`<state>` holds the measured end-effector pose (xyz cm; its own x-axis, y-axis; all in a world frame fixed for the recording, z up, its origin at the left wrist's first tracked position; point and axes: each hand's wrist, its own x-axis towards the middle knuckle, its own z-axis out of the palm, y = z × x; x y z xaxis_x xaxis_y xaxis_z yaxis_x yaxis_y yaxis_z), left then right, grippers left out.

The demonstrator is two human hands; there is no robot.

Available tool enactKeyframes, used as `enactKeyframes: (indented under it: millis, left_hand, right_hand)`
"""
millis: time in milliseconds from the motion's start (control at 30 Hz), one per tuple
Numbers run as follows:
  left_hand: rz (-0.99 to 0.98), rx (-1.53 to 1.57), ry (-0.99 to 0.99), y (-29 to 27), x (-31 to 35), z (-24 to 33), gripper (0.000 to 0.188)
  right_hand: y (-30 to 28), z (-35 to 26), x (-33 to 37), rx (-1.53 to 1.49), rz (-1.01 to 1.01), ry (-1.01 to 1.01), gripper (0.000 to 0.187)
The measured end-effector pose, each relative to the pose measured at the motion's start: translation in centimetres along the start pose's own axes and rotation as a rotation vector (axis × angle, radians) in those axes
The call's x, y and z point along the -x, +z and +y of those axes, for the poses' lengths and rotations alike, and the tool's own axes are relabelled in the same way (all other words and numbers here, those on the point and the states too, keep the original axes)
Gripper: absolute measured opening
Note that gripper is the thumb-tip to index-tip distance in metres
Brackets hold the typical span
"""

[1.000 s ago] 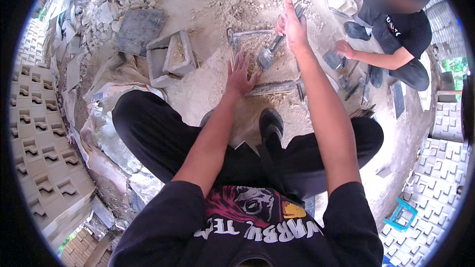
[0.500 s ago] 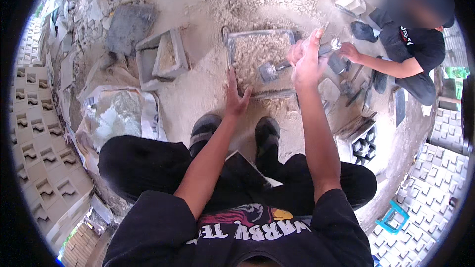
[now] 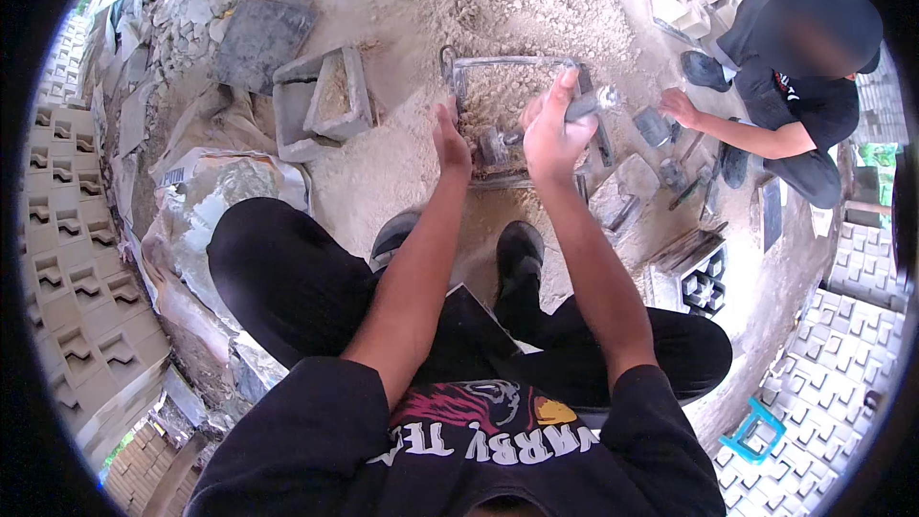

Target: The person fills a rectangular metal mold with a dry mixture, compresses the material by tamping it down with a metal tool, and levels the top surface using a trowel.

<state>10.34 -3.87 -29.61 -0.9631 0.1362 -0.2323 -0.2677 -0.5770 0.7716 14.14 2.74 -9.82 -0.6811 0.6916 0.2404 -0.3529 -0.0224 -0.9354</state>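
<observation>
My right hand (image 3: 557, 139) is closed round the thick dark handle of a hammer (image 3: 492, 147). Its blocky grey head is low over the near part of a rectangular metal mould (image 3: 517, 62). Pale, crumbly sand-like material (image 3: 488, 86) fills the mould; my right hand hides part of it. Along the mould's left side my left hand (image 3: 453, 146) stands edge-on, fingers stretched out and holding nothing. Whether it touches the rim I cannot tell.
A co-worker (image 3: 795, 77) squats at the far right, one hand (image 3: 680, 107) near loose tools. Left of the mould lie a grey block box (image 3: 292, 115), a dark slab (image 3: 263, 43) and an opened sack (image 3: 225, 196). A patterned block (image 3: 704, 278) stands at right.
My right hand and the hammer have moved left and nearer to me over the mould. My left hand's fingers have drawn closer together. The co-worker's lower hand has let go of the hammer's end area.
</observation>
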Motion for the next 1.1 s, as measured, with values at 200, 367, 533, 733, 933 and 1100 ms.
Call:
enactKeyframes:
  millis: [200, 367, 533, 733, 933, 1100]
  left_hand:
    - [0.096, -0.238, 0.004, 2.1, 1.9, 0.9, 0.065]
    - [0.135, -0.288, 0.036, 0.7, 1.3, 0.1, 0.061]
    - [0.021, -0.112, 0.186, 2.7, -0.4, 0.6, 0.061]
    - [-0.033, -0.315, 0.26, 2.7, -1.6, 0.7, 0.062]
    - [0.032, -0.34, 0.246, 2.8, -1.0, 1.1, 0.061]
    - [0.048, -0.353, 0.236, 2.5, -1.2, 1.0, 0.061]
  right_hand:
    - [0.1, -0.6, 0.0, -0.024, 0.122, -0.014, 0.043]
    - [0.5, -1.4, -2.0, 0.103, 0.056, -0.062, 0.041]
    - [0.3, 1.2, -1.6, 0.09, 0.047, -0.069, 0.04]
    - [1.3, 2.2, -1.5, 0.128, 0.082, -0.168, 0.043]
    - [2.5, 0.6, -3.3, 0.033, 0.117, -0.043, 0.042]
    - [2.8, 2.7, -4.8, 0.027, 0.038, -0.034, 0.035]
